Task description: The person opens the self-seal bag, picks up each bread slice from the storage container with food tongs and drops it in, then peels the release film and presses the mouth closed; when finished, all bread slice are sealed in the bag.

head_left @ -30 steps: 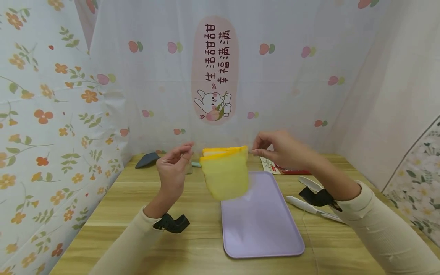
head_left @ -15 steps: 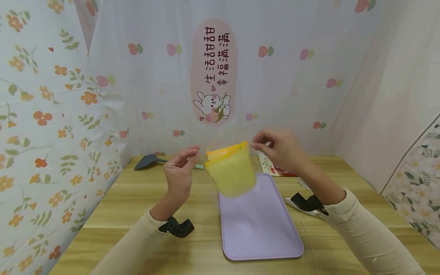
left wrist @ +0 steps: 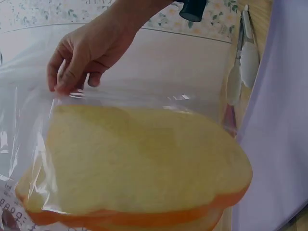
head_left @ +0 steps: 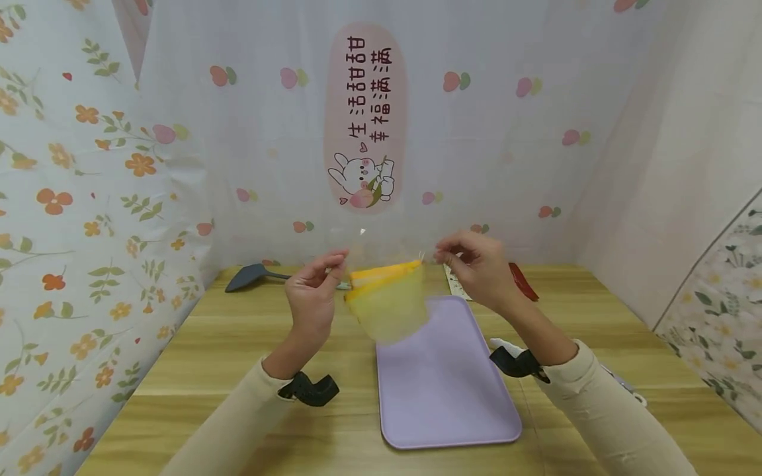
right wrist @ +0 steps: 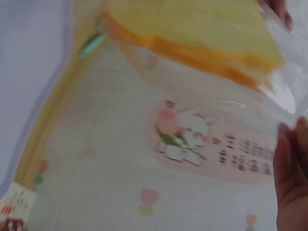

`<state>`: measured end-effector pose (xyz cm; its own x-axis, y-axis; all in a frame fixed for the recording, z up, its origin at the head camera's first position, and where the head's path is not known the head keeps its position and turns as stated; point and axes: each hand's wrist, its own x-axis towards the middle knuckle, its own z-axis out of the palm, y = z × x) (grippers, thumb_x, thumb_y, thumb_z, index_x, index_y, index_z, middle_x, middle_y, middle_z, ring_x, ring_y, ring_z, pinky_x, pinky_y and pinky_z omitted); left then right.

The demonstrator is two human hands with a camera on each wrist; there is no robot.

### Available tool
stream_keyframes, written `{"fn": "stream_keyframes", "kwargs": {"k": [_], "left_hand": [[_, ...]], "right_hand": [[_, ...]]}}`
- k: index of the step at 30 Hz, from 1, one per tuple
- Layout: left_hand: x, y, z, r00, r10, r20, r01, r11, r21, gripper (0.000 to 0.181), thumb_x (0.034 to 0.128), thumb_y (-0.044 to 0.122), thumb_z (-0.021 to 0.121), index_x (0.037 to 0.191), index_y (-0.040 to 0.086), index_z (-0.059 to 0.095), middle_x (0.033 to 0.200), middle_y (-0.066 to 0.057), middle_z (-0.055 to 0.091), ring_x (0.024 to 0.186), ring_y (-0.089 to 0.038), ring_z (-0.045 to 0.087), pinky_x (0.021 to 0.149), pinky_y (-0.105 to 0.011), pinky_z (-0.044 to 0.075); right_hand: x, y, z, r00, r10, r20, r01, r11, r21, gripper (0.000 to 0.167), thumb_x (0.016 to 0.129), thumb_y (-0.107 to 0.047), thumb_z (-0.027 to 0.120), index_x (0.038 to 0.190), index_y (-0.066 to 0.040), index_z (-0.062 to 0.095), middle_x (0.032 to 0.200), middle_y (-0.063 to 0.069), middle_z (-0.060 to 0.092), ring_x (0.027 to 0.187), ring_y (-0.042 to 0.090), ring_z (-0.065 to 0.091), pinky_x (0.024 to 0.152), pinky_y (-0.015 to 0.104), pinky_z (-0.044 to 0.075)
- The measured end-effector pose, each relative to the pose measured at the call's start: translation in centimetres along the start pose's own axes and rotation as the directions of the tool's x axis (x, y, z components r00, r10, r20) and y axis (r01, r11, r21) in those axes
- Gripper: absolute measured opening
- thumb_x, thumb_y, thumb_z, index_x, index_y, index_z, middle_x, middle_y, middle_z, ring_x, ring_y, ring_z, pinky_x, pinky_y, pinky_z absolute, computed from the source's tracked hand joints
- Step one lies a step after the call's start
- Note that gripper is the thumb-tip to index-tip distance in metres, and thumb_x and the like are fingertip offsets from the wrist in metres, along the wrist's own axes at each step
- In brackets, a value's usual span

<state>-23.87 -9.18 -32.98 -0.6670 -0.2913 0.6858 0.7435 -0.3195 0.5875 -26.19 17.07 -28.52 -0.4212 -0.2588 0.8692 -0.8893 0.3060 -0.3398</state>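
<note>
Two bread slices (head_left: 387, 311), pale yellow with orange crusts, are inside a clear plastic bag (left wrist: 21, 125) held up over the purple tray (head_left: 446, 396). At the bag's left edge, my left hand (head_left: 312, 297) pinches the plastic between thumb and fingers. On the other side my right hand (head_left: 479, 264) pinches it likewise, and the left wrist view shows this right hand (left wrist: 91, 57) above the bread. The slices lean together, crust edges uppermost in the head view. In the head view the film is almost invisible apart from small glints.
A dark spatula (head_left: 253, 274) lies at the back left of the wooden table (head_left: 238, 350). White-tipped tongs (left wrist: 248, 62) are on the right, partly behind my right forearm. A red packet (head_left: 524, 281) is at the back right. Printed curtains enclose the back and sides.
The bread slices have swung and tilted inside the bag, dropping slightly since half a second ago. My left hand has moved a little right since one second ago. Both hands keep their pinch.
</note>
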Motion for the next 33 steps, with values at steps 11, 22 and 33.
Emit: {"fn": "stream_keyframes", "kwargs": {"k": [11, 22, 33], "left_hand": [[0.3, 0.1, -0.2, 1.0, 0.001, -0.01, -0.001, 1.0, -0.013, 0.018, 0.0888, -0.004, 0.071, 0.093, 0.011, 0.08, 0.1, 0.002, 0.076, 0.098, -0.014, 0.069, 0.082, -0.022, 0.054], [0.9, 0.4, -1.2, 0.999, -0.023, 0.041, 0.022, 1.0, 0.019, 0.028, 0.0865, -0.013, 0.067, 0.105, 0.006, 0.073, 0.094, 0.001, 0.076, 0.078, -0.009, 0.071, 0.066, -0.017, 0.053], [1.7, 1.5, -2.6, 0.97, -0.042, 0.241, 0.038, 0.999, 0.02, 0.016, 0.0855, -0.016, 0.066, 0.097, -0.008, 0.074, 0.09, -0.004, 0.076, 0.074, -0.014, 0.073, 0.068, -0.024, 0.057]], "right_hand": [[-0.1, 0.3, -0.2, 0.996, 0.021, -0.09, -0.017, 0.999, 0.04, 0.023, 0.078, 0.021, 0.071, 0.098, 0.01, 0.069, 0.084, 0.019, 0.068, 0.071, 0.008, 0.066, 0.056, 0.017, 0.051], [-0.6, 0.6, -1.2, 0.983, 0.183, -0.018, -0.178, 0.97, 0.165, 0.031, 0.081, 0.019, 0.069, 0.102, 0.011, 0.048, 0.085, 0.012, 0.069, 0.071, 0.017, 0.068, 0.058, 0.021, 0.053], [-0.2, 1.0, -3.3, 0.98, 0.148, 0.136, -0.187, 0.917, 0.353, 0.02, 0.083, 0.014, 0.07, 0.103, 0.011, 0.068, 0.086, 0.006, 0.073, 0.071, 0.016, 0.072, 0.063, 0.024, 0.057]]}}
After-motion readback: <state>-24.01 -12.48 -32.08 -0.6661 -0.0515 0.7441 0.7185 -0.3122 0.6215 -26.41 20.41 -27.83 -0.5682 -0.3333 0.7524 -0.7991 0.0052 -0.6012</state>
